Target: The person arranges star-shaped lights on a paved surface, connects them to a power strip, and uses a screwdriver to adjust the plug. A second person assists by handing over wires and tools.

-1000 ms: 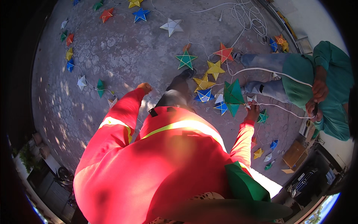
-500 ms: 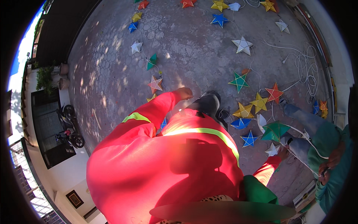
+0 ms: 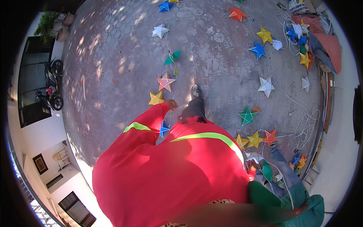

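Note:
My left hand [image 3: 172,104], in a red sleeve, hangs loosely closed with nothing visible in it. It is nearest to a yellow star lantern [image 3: 155,98] and a pale red star lantern [image 3: 165,81] on a white cable. A blue star lantern [image 3: 163,129] lies partly behind that forearm. Low by my right side, my right hand [image 3: 250,165] has its fingers extended beside a white star lantern [image 3: 254,157]; whether they touch is unclear. Just beyond lie two yellow star lanterns, one of them [image 3: 255,140] beside a red star lantern [image 3: 270,137]. My torso hides the right forearm.
Close on the right is another person in a green top [image 3: 312,208] and jeans, with a white cable by their hand. More star lanterns, such as a green one [image 3: 247,115], lie ahead. A coiled white cable [image 3: 308,125] lies near the right wall. A motorbike [image 3: 53,85] stands far left.
My view has turned, and one foot is now further forward. My right hand has come in closer to my body. The other person sits lower in view.

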Motion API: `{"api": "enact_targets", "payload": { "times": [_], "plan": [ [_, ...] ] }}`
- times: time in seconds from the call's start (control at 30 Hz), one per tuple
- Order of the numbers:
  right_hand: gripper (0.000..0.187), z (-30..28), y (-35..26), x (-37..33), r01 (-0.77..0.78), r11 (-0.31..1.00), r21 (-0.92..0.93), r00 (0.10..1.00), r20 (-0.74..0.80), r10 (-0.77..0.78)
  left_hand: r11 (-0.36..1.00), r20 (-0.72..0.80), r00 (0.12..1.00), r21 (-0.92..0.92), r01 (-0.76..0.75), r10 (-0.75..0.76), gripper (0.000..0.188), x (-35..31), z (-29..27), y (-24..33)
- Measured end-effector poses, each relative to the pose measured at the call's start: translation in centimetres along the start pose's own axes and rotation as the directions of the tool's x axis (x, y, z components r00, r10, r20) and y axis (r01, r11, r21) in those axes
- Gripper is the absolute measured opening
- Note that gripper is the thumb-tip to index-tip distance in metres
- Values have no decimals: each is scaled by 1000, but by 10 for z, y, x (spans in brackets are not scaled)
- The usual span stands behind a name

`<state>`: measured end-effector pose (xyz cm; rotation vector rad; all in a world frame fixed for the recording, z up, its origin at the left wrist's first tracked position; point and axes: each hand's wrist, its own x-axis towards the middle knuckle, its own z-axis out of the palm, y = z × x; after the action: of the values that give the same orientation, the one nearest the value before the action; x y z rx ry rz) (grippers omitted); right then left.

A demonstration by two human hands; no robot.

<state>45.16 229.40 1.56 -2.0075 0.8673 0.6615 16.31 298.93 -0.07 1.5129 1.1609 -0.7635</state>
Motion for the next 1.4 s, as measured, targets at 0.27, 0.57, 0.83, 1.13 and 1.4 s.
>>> {"api": "enact_targets", "payload": {
  "times": [0.27, 0.57, 0.83, 1.13, 1.4],
  "plan": [
    [31, 275, -222, -49, 617, 733, -287, 701, 624, -346, 872, -235, 956, -488, 39, -174, 26, 62, -204, -39],
    [30, 478, -502, -23, 502, 746, -438, 764, 629, -145, 607, -287, 937, -787, -112, -199, 28, 132, -238, -9],
    [29, 844, -764, 8, 866, 283, -412, 449, 890, -77, 234, 80, 783, -931, 280, -617, 26, 186, -203, 18],
    [29, 1212, -1014, -147, 981, -110, -157, 167, 982, 84, 188, -378, 829, -925, -329, -412, 26, 222, -412, 211],
    [30, 1393, -966, -217, 961, -180, -209, 242, 951, 191, 147, -193, 833, -980, -136, -518, 27, 423, -481, 150]
  ]
}}
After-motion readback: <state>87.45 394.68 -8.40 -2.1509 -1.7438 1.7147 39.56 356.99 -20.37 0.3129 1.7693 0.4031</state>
